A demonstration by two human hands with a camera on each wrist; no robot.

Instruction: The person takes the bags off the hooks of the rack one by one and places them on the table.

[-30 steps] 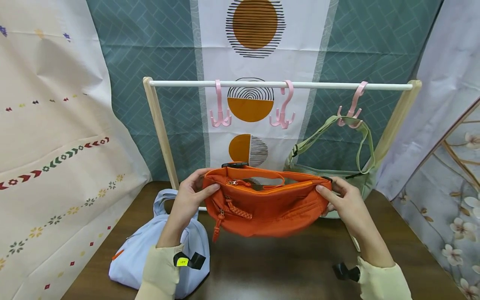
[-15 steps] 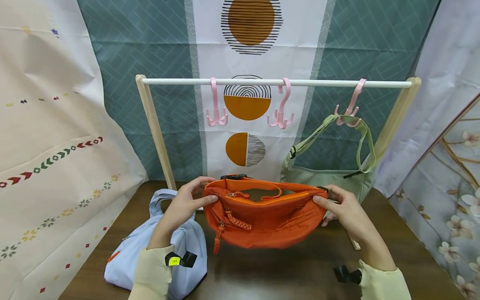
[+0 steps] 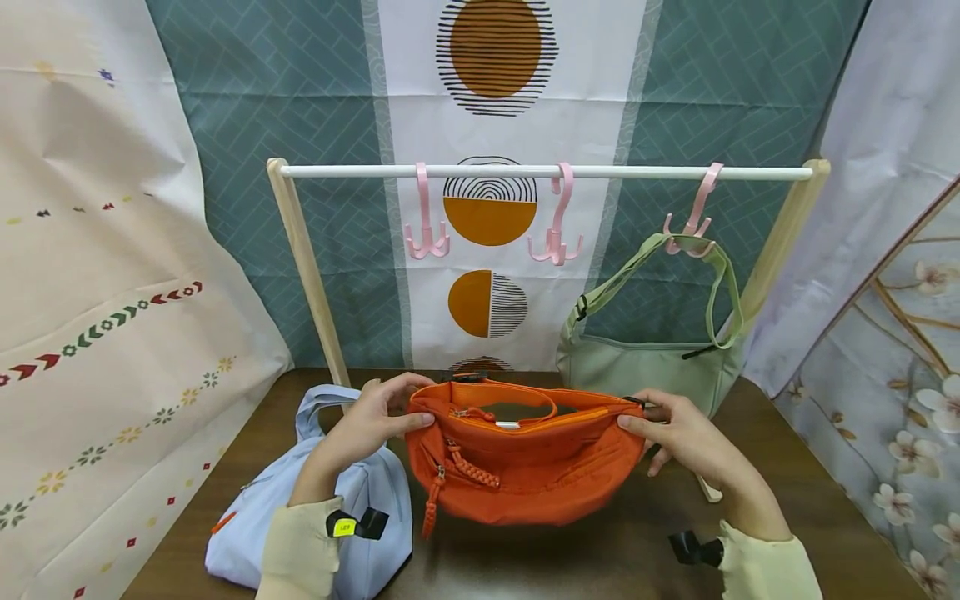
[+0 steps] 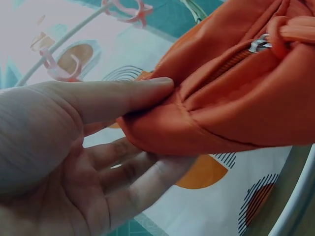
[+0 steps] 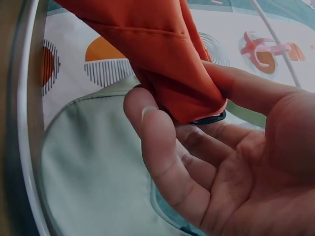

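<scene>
On my feed, an orange waist bag hangs above the dark wooden table, in front of the white rail, stretched between two hands. I see the left hand pinching one end, thumb on the front and fingers behind; the right hand pinches the other end beside a black fitting. The top zip gapes, and braided zipper pulls dangle at the front. A white patch shows at the opening, but I can't tell whether it is a label or something behind. Near the left forearm, a light blue backpack rests on the table. A sage-green shoulder bag hangs by its strap from the rightmost pink hook.
</scene>
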